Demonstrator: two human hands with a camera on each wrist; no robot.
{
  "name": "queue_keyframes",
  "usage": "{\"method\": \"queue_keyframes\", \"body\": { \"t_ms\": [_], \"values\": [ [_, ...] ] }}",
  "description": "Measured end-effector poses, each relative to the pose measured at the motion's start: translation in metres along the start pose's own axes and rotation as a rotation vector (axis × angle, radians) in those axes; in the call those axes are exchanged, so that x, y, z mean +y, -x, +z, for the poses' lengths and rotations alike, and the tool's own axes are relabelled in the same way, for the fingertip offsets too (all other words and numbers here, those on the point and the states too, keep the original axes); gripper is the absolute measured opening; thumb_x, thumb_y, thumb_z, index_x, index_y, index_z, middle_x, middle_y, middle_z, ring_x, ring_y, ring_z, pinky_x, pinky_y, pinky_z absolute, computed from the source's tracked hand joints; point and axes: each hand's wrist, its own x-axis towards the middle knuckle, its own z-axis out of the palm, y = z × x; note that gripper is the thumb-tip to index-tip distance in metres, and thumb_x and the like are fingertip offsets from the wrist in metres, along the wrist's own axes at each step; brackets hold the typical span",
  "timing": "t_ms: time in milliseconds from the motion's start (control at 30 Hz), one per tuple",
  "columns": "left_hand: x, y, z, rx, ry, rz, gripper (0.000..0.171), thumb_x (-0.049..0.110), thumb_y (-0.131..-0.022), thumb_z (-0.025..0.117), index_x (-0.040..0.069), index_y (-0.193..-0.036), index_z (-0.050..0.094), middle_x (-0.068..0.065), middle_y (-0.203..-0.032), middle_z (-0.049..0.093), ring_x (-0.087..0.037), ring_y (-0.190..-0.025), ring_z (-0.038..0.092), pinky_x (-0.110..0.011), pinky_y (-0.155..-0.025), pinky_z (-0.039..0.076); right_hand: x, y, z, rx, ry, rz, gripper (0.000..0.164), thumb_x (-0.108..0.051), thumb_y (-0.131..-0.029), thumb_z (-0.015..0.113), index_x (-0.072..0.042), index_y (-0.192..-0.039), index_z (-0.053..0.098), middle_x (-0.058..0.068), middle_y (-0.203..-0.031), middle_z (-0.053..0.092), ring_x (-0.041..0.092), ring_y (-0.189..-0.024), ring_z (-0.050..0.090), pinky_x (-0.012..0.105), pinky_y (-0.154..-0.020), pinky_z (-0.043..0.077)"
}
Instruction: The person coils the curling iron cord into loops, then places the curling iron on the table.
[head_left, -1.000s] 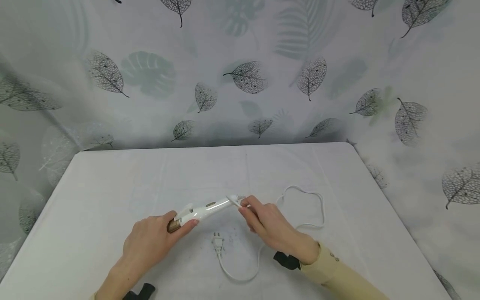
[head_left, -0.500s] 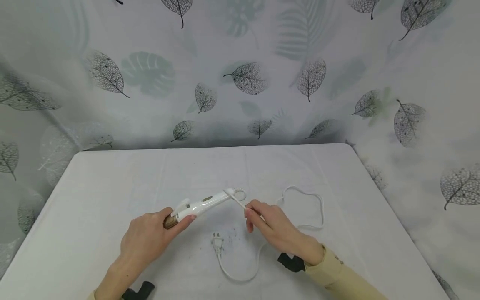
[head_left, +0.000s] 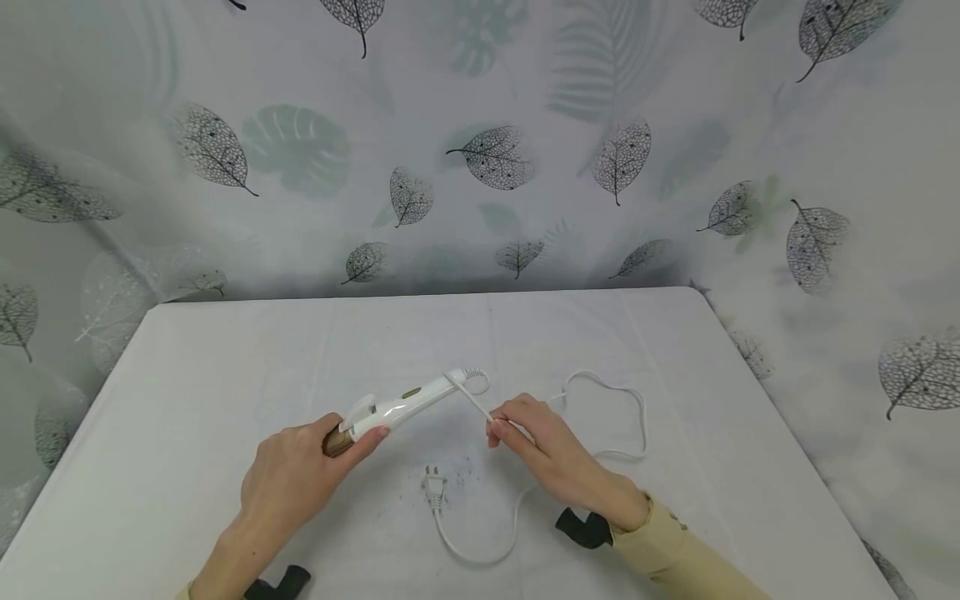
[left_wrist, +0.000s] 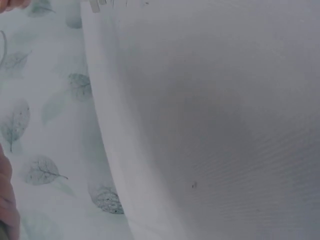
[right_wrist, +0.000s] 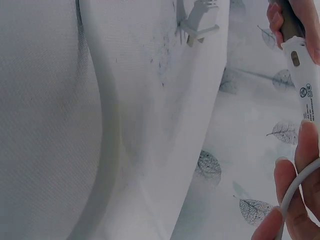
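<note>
In the head view, my left hand (head_left: 288,471) grips the brown-gold barrel of a white-handled curling iron (head_left: 412,402), thumb along its near side. The handle slants up to the right, above the table. At its far end the ribbed cord sleeve (head_left: 480,379) bends round in a small loop, and the white cord (head_left: 472,402) crosses over the handle's end. My right hand (head_left: 551,446) pinches this cord a short way off, between thumb and fingers. The right wrist view shows the pinched cord (right_wrist: 297,182) close up, with the printed white handle (right_wrist: 302,75) beyond.
A two-pin plug (head_left: 434,487) lies on the white table (head_left: 225,358), nearer me than the iron. More cord (head_left: 643,417) spreads in a loose loop right of my right hand. Leaf-patterned sheeting (head_left: 495,158) hangs behind the table and at its sides.
My right hand has drawn away from the handle's end, pulling a stretch of cord straight. The curling iron has risen slightly and shifted left. The plug stays where it was.
</note>
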Motion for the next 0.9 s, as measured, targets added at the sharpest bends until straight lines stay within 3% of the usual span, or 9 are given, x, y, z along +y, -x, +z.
{"method": "queue_keyframes", "body": {
  "t_ms": [367, 667, 900],
  "values": [
    [0.0, 0.001, 0.001, 0.027, 0.022, -0.011, 0.06, 0.071, -0.078, 0.055, 0.018, -0.059, 0.035, 0.009, -0.054, 0.019, -0.008, -0.044, 0.022, -0.025, -0.04, 0.019, 0.004, -0.001, 0.0, -0.052, -0.1, -0.035, 0.019, -0.012, -0.099, 0.047, -0.02, -0.099, 0.064, -0.007, -0.094, 0.063, 0.01, -0.092, 0.05, 0.027, -0.076, 0.043],
    [-0.001, 0.003, 0.001, 0.028, 0.037, 0.026, 0.058, 0.067, -0.077, 0.06, 0.019, -0.058, 0.034, 0.01, -0.054, 0.019, -0.006, -0.045, 0.02, -0.023, -0.041, 0.017, 0.009, -0.001, 0.001, -0.083, -0.022, -0.073, 0.02, -0.014, -0.099, 0.048, -0.025, -0.105, 0.063, -0.009, -0.1, 0.063, 0.007, -0.089, 0.048, 0.024, -0.072, 0.042],
    [0.001, 0.007, 0.002, 0.042, 0.053, 0.072, 0.055, 0.065, -0.076, 0.063, 0.021, -0.058, 0.035, 0.013, -0.053, 0.019, -0.002, -0.045, 0.021, -0.021, -0.042, 0.017, 0.016, -0.005, 0.005, -0.08, 0.042, -0.09, 0.016, -0.009, -0.094, 0.056, -0.011, -0.104, 0.067, -0.006, -0.097, 0.064, 0.006, -0.087, 0.057, 0.022, -0.074, 0.047]
  ]
}}
